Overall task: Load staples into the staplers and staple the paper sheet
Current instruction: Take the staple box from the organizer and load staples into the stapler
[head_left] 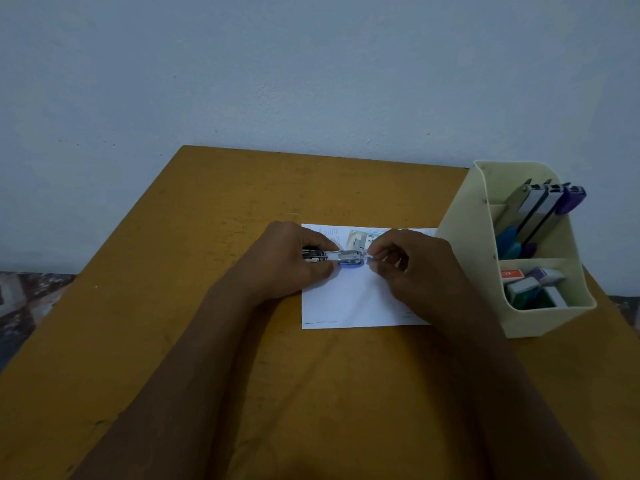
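Left hand (294, 259) grips the stapler (348, 258) mid-frame; right hand (398, 263) pinches what looks like a staple strip (370, 259). Loading step; next, seat it straight.

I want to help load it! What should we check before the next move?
1. Grip: left hand holds stapler: ok.
2. Is the stapler open for loading: cannot tell.
3. Staples: right hand pinches a silvery piece at the stapler's front, but whether it is staples: cannot tell.
4. Is the paper flat on the table: ok.
5. Spare boxes in the organizer: ok.
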